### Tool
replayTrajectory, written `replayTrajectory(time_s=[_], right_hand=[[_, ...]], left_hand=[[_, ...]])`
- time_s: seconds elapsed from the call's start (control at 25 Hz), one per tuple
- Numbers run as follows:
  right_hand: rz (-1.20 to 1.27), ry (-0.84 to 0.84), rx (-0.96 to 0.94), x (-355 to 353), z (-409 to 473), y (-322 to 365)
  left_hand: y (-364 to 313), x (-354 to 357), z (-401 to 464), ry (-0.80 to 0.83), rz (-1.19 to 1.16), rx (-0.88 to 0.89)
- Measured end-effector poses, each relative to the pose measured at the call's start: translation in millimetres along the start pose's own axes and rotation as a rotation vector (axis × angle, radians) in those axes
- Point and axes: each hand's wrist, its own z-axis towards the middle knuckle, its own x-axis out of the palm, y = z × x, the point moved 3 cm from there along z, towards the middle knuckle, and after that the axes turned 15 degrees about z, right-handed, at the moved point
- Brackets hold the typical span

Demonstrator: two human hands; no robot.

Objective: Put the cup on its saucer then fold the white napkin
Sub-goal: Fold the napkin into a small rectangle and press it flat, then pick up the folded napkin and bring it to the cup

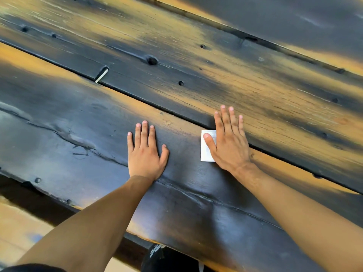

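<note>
The white napkin (205,152) lies folded into a small rectangle on the dark wooden table (78,124). My right hand (228,142) rests flat on top of it, fingers spread, covering its right part; only the napkin's left strip shows. A little to the left, my left hand (146,152) lies flat, palm down on the bare wood with fingers apart, holding nothing. No cup or saucer is in view.
The table is made of dark, weathered planks with gaps and knots; a small pale strip (101,75) sticks out of one gap at the back left. The table's near edge (59,199) runs diagonally at lower left, with pale floor below.
</note>
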Motion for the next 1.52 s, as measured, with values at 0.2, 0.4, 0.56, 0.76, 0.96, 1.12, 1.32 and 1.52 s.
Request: replayTrajectory(time_s=[0.2, 0.4, 0.56, 0.76, 0.96, 1.12, 1.32, 1.52], right_hand=[[-0.018, 0.074, 0.047, 14, -3, -19], [0.037, 0.087, 0.066, 15, -2, -20], [0.172, 0.043, 0.125, -5, -8, -14], [0.709, -0.324, 0.674, -27, -58, -32], [1.025, -0.292, 0.973, -23, -74, -35], [1.128, -0.227, 1.017, -17, -79, -31], [1.201, -0.087, 1.092, -13, -101, -26], [1.546, 0.043, 1.202, -17, -136, -19]], left_hand=[[0, 2, 0, -0.011, 0.008, 0.002], [1, 3, 2, 0.012, 0.014, 0.016], [-1, -1, 2, 0.068, 0.014, 0.019], [-16, -31, 1, 0.07, -0.129, -0.103], [-87, -65, -14, 0.39, -0.72, -0.376], [-110, -69, -17, 0.583, -0.931, -0.597], [-104, -63, -27, 0.74, -0.952, -0.591], [-98, -65, -58, 1.114, -1.189, -0.592]])
